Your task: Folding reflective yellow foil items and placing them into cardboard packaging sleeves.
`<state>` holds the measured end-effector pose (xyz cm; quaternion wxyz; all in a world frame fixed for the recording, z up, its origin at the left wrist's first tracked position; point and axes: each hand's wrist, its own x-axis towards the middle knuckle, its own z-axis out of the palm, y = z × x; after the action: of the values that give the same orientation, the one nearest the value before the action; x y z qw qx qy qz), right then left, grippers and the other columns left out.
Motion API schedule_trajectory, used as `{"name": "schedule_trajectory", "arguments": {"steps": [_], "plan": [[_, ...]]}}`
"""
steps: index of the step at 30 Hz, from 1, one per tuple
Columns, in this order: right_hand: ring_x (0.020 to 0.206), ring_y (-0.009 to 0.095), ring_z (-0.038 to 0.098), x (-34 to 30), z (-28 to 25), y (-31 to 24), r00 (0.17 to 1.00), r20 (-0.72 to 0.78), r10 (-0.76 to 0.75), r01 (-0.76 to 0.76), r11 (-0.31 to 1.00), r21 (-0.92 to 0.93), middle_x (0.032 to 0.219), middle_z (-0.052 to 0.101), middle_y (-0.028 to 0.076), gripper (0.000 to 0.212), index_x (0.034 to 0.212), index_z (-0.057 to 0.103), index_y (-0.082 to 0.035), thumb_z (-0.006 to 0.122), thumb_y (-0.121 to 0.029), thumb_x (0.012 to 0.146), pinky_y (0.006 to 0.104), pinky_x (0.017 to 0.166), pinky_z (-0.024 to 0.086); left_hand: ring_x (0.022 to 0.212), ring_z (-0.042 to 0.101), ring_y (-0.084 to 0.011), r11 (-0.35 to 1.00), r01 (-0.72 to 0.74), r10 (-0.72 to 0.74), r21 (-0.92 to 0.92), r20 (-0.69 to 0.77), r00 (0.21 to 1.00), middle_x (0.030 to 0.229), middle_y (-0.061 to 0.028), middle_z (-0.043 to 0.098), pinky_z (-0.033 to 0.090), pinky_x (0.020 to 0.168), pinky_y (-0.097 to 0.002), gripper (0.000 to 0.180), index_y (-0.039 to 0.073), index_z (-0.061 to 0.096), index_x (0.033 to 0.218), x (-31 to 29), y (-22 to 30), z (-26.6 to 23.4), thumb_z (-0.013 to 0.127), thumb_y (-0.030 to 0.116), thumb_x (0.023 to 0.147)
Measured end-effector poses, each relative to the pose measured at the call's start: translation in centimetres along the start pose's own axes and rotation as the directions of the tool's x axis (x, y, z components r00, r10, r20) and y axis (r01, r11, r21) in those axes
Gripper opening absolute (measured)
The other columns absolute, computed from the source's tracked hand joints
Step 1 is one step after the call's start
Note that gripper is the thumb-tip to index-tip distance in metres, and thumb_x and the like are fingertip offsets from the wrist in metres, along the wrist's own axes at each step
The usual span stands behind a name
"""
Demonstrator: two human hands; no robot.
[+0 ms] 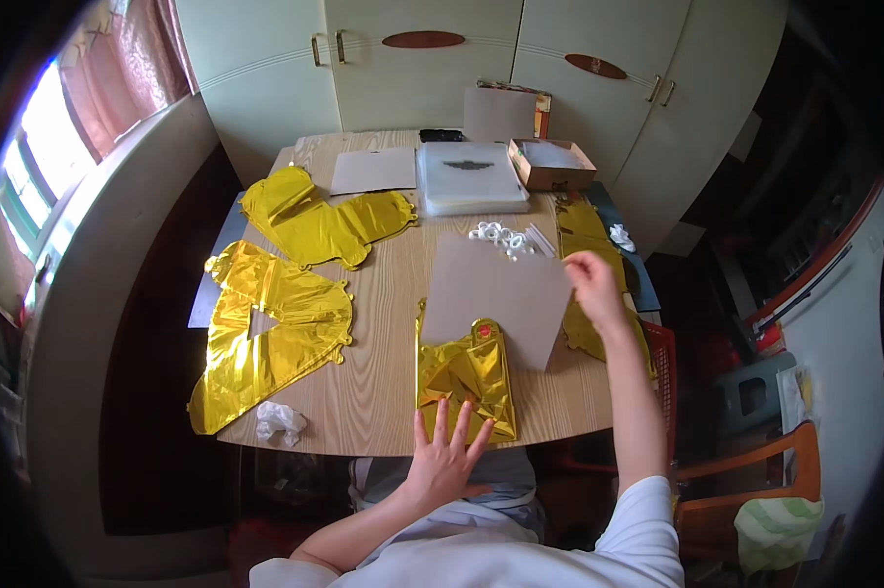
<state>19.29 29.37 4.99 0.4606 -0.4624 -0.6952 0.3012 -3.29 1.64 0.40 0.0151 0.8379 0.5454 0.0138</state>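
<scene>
"Gold foil [466, 372] lies folded at the near edge of the table [378, 343]. From my end, what is each hand doing?"

"I see the left hand [446, 468] with its fingers spread wide, laid on the near end of the foil and gripping nothing."

"And the right hand [596, 286]?"

"Thumb and fingers drawn together in a pinch on the far right corner of the grey card [496, 294]."

"How do card and foil meet?"

"I make out one rounded foil tab over the card's near part; how the rest overlaps, I cannot tell."

"What else do I have on the table?"

"White rings [499, 235] and pale sticks [540, 241] just beyond the card. Further back, a clear plastic stack [471, 186], with a box [552, 172] beside it. Two gold sheets [315, 220] spread out on the left, another [589, 235] on the right, and crumpled tissue [281, 422] near the left front edge."
</scene>
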Motion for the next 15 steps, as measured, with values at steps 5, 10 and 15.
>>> {"name": "schedule_trajectory", "arguments": {"steps": [5, 10, 15], "plan": [[0.063, 0.01, 0.057, -1.5, -3.7, -7.5, 0.917, -0.278, -0.285, 0.263, 0.958, -0.113, 0.085, 0.062, 0.004, 0.01, 0.1, 0.062, 0.0, 0.056, -0.007, 0.097, 0.024, 0.056, 0.049, 0.138, 0.025, -0.0529, 1.0, 0.01, -0.01, -0.003, -0.006, 1.0, 0.151, -0.0237, 0.031, 0.022, 0.101, -0.0757, 0.107, 0.02, 0.034, 0.149, -0.2, -0.1, 0.5, 0.066, 0.077, 0.064], [0.07, 0.011, 0.057, -4.7, -4.8, -10.3, 0.805, -0.328, -0.494, 0.441, 0.868, -0.226, 0.088, 0.058, 0.007, 0.008, 0.101, 0.061, 0.001, 0.056, 0.0, 0.095, 0.0237, 0.059, 0.051, 0.139, 0.024, -0.0523, 0.999, 0.007, -0.009, -0.05, -0.031, 0.999, 0.15, -0.0244, 0.032, 0.02, 0.102, -0.0761, 0.106, 0.018, 0.034, 0.149, -0.1, 0.0, 0.3, 0.065, 0.076, 0.066], [0.075, 0.015, 0.056, -9.8, -3.8, -10.6, 0.736, -0.252, -0.628, 0.559, 0.774, -0.297, 0.098, 0.055, 0.008, 0.012, 0.101, 0.059, 0.0, 0.051, 0.005, 0.093, 0.0253, 0.063, 0.051, 0.141, 0.025, -0.0467, 0.989, -0.007, -0.015, -0.146, -0.151, 0.988, 0.149, -0.0243, 0.034, 0.018, 0.105, -0.0736, 0.095, 0.01, 0.038, 0.146, -0.7, -0.3, 0.7, 0.062, 0.069, 0.076]]}}
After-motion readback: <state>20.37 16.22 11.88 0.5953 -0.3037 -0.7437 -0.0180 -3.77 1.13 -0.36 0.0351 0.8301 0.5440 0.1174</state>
